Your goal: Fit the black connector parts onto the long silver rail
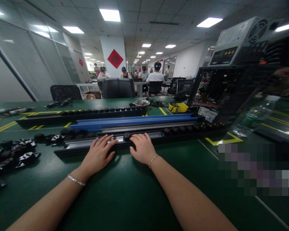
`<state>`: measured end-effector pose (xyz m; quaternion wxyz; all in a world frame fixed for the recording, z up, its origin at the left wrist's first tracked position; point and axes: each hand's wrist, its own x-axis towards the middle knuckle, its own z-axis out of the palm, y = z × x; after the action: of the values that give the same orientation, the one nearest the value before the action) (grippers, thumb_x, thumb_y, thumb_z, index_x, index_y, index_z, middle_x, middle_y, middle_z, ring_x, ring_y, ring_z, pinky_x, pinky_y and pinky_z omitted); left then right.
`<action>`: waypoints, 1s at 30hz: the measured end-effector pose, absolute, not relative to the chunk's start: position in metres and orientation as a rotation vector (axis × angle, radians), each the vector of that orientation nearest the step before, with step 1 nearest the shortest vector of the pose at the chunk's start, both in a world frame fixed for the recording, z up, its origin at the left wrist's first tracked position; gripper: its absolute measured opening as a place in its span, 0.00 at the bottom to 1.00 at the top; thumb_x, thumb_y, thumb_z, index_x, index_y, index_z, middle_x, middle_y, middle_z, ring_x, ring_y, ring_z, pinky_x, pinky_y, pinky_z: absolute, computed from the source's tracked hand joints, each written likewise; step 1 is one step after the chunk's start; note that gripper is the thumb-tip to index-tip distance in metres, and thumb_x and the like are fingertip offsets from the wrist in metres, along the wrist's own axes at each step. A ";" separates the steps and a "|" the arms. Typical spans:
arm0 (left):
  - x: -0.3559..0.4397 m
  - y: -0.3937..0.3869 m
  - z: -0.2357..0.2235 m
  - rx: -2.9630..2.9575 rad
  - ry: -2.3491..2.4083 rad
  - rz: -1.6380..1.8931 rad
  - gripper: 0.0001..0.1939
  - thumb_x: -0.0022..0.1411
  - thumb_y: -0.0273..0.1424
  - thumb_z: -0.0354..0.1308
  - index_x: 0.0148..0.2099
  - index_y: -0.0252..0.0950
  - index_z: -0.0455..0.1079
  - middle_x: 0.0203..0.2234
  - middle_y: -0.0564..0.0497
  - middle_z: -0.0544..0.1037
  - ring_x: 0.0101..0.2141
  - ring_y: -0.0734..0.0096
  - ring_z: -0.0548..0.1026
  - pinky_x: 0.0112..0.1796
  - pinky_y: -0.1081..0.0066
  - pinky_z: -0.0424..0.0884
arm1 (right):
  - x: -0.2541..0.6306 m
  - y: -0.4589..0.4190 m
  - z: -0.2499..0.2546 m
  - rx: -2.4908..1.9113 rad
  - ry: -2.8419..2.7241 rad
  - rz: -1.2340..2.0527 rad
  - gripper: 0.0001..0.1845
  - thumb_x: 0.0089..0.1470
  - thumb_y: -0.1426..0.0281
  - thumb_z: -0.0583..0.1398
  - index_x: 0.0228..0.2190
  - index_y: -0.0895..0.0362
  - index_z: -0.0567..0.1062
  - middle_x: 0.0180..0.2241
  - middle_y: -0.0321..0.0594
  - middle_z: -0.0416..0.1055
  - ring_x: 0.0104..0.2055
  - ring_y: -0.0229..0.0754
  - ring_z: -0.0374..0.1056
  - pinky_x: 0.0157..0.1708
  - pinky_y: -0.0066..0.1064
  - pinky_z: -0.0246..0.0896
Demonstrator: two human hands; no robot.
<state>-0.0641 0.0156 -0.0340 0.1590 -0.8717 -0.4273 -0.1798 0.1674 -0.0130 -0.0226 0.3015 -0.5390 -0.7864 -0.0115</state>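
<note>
A long black and silver rail [86, 143] lies across the green table [125, 192] in front of me. My left hand [98, 153] rests flat on it with fingers stretched out, holding nothing. My right hand [141, 147] lies on the rail just to the right, fingers curled forward beside a small black part [127, 136] seated in the rail; whether the fingers touch that part is unclear. More small black parts [183, 129] sit along the rail to the right. Behind it lie a blue rail [135, 121] and another black rail [82, 115] with parts.
A heap of loose black parts [12, 155] lies at the left. An open computer case [221, 93] with a power supply [243, 40] on top stands at the right, a plastic bottle [252, 115] before it. A yellow tray [179, 107] and metal bowl [142, 102] sit behind. People sit at far desks.
</note>
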 end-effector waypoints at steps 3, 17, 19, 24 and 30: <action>-0.064 0.015 -0.034 -2.501 -1.210 -0.517 0.23 0.63 0.38 0.48 0.60 0.45 0.60 0.60 0.48 0.63 0.61 0.55 0.57 0.58 0.47 0.53 | 0.167 -0.014 -0.022 -1.430 -2.088 -0.027 0.20 0.52 0.66 0.56 0.47 0.54 0.70 0.52 0.42 0.69 0.55 0.45 0.59 0.61 0.48 0.35; -0.059 0.013 -0.033 -2.506 -1.177 -0.482 0.25 0.62 0.37 0.49 0.61 0.49 0.59 0.63 0.46 0.59 0.62 0.54 0.56 0.58 0.48 0.54 | 0.159 -0.020 -0.020 -1.346 -2.216 0.028 0.22 0.53 0.68 0.55 0.51 0.54 0.66 0.55 0.41 0.66 0.60 0.44 0.53 0.63 0.52 0.28; -0.055 0.012 -0.033 -2.498 -1.183 -0.466 0.26 0.62 0.37 0.50 0.62 0.50 0.58 0.63 0.46 0.57 0.62 0.52 0.55 0.58 0.47 0.53 | 0.158 -0.020 -0.020 -1.334 -2.242 0.038 0.23 0.53 0.70 0.53 0.52 0.54 0.65 0.55 0.41 0.66 0.61 0.43 0.51 0.63 0.53 0.28; -0.039 0.010 -0.030 -2.434 -1.285 -0.417 0.29 0.61 0.37 0.50 0.64 0.51 0.55 0.64 0.43 0.55 0.61 0.46 0.56 0.54 0.43 0.57 | 0.160 -0.016 -0.022 -1.324 -2.268 0.071 0.26 0.53 0.77 0.48 0.54 0.53 0.63 0.54 0.40 0.66 0.61 0.42 0.51 0.63 0.49 0.32; -0.025 0.010 -0.029 -2.375 -1.292 -0.399 0.28 0.61 0.34 0.49 0.64 0.48 0.56 0.64 0.40 0.54 0.60 0.43 0.56 0.53 0.40 0.56 | 0.156 -0.014 -0.025 -1.336 -2.215 0.016 0.23 0.54 0.76 0.49 0.51 0.54 0.66 0.51 0.41 0.69 0.57 0.43 0.57 0.62 0.46 0.35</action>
<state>-0.0251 0.0098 -0.0294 0.2028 -0.8509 -0.4630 -0.1430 0.1563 -0.0143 -0.0247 0.2741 -0.4967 -0.8235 0.0060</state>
